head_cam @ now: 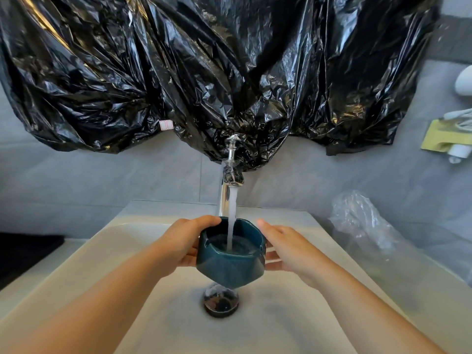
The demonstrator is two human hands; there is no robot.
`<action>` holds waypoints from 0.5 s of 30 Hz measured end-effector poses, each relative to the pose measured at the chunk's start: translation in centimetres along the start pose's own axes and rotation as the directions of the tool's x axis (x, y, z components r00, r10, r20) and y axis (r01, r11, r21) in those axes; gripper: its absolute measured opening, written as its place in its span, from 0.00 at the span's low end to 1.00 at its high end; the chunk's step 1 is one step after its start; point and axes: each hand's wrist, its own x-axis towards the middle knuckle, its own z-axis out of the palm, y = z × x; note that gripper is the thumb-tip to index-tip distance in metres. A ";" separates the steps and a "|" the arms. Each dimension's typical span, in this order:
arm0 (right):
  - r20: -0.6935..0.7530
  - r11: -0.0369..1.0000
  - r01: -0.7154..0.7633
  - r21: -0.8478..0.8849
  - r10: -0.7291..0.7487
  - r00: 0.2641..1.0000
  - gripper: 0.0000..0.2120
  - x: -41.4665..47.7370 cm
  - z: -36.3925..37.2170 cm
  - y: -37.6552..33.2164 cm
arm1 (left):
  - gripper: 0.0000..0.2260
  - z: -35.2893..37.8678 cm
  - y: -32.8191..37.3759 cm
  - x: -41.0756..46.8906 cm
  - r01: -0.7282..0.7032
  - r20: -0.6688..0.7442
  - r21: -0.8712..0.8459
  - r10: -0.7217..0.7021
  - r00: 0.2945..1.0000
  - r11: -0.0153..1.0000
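The left hand (186,245) holds the blue bowl (229,265) under the running tap (231,178). The right hand (287,249) is open, fingers straight, just beside it.

**Black plastic sheet** (204,72), upper half of the frame: cut off by the top and left edges. It covers the wall behind it and the rear of the faucet (231,175).

**Small white label** (166,125), on the sheet left of centre: print too small to read.

**Left hand** (184,241): its fingertips are hidden behind the teal dish (229,264).

**Right hand** (288,249): lower fingertips pass behind the dish wall, so contact cannot be told.

**Drain** (221,306): upper part masked by the dish.

**White object** (464,81) and **yellow item** (444,137), right edge: cut off, kind unclear.

**Forearms**: both leave the frame at the bottom edge.
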 end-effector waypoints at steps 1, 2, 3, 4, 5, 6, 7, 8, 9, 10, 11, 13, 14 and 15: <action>0.058 0.998 -0.028 0.058 0.024 0.998 0.22 -0.1 0.2 -0.2 | 0.14 0.0 0.0 0.0 -0.001 -0.002 -0.001 0.001 1.000 1.000; 0.115 0.991 -0.052 0.124 0.038 0.993 0.21 -0.2 0.4 -0.3 | 0.14 -0.1 0.0 0.0 0.001 -0.007 -0.006 -0.001 1.000 1.000; 0.167 0.976 -0.084 0.201 0.050 0.985 0.20 -0.3 0.6 -0.5 | 0.14 -0.1 -0.1 0.0 0.004 -0.010 -0.013 -0.005 1.000 1.000; 0.210 0.954 -0.118 0.276 0.060 0.976 0.18 -0.4 0.8 -0.6 | 0.14 -0.1 -0.1 0.0 0.011 -0.013 -0.020 -0.011 1.000 1.000; 0.233 0.936 -0.135 0.324 0.060 0.971 0.17 -0.5 0.9 -0.7 | 0.15 -0.1 -0.1 0.1 0.021 -0.009 -0.030 -0.021 1.000 0.999; 0.228 0.931 -0.127 0.341 0.049 0.972 0.16 -0.4 0.9 -0.8 | 0.15 -0.1 -0.1 0.1 0.034 0.001 -0.039 -0.034 0.999 0.999; 0.203 0.936 -0.103 0.336 0.035 0.979 0.15 -0.4 0.9 -1.0 | 0.15 -0.1 -0.1 0.2 0.047 0.017 -0.051 -0.047 0.999 0.998; 0.158 0.948 -0.068 0.311 0.019 0.987 0.15 -0.2 0.9 -1.0 | 0.16 -0.2 0.0 0.4 0.056 0.032 -0.059 -0.054 0.998 0.997; 0.100 0.962 -0.024 0.270 -0.003 0.995 0.15 -0.1 1.0 -1.0 | 0.17 -0.4 0.1 0.5 0.052 0.038 -0.048 -0.050 0.998 0.997; 0.031 0.978 0.033 0.208 -0.040 0.999 0.15 0.1 1.0 -0.8 | 0.19 -0.7 0.2 0.8 0.033 0.023 -0.016 -0.032 0.999 0.999; -0.051 0.987 0.109 0.118 -0.104 0.993 0.16 0.3 1.0 -0.5 | 0.21 -1.0 0.3 1.0 0.003 -0.024 0.026 -0.002 1.000 1.000; -0.185 0.957 0.256 -0.135 -0.278 0.943 0.18 0.7 0.7 0.2 | 0.21 -1.8 0.3 1.3 -0.043 -0.143 0.066 0.052 0.988 0.997; -0.225 0.926 0.291 -0.240 -0.344 0.911 0.22 0.7 0.6 0.3 | 0.21 -2.1 0.3 1.4 -0.048 -0.179 0.048 0.056 0.982 0.998; -0.262 0.902 0.314 -0.298 -0.393 0.881 0.25 0.5 0.3 0.3 | 0.20 -2.4 0.3 1.5 -0.050 -0.202 0.026 0.055 0.978 0.998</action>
